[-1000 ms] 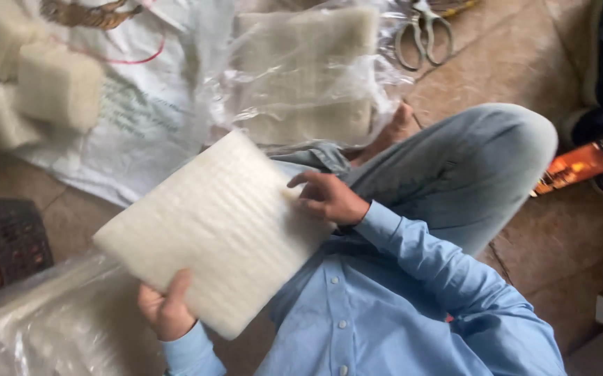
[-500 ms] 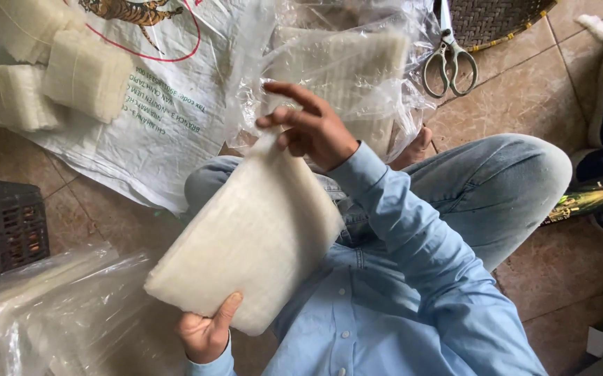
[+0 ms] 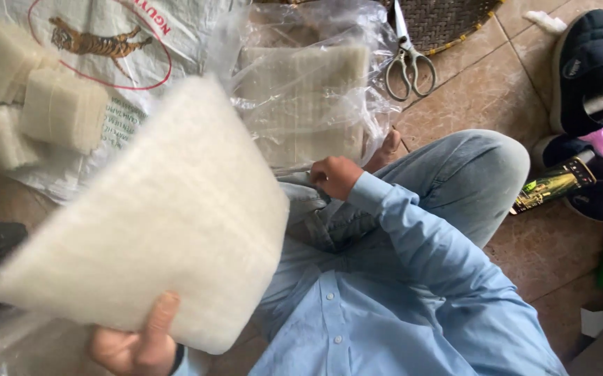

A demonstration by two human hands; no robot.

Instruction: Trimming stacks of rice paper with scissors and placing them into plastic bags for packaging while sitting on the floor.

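A person in a light blue shirt and jeans sits on a tiled floor (image 3: 454,104), seen from above. The left hand (image 3: 137,341), at 7 o'clock, has its grip closed on the lower edge of a large white square sheet stack (image 3: 155,230), thumb on its face, holding it tilted up across the left of the view. The right hand (image 3: 336,175), at centre, is curled shut around the edge of a clear plastic bag (image 3: 308,97) of similar sheets at 12 o'clock. Scissors (image 3: 407,63) lie at 1 o'clock. Smaller white blocks (image 3: 61,111) rest on a woven sack (image 3: 183,42) at 10 o'clock.
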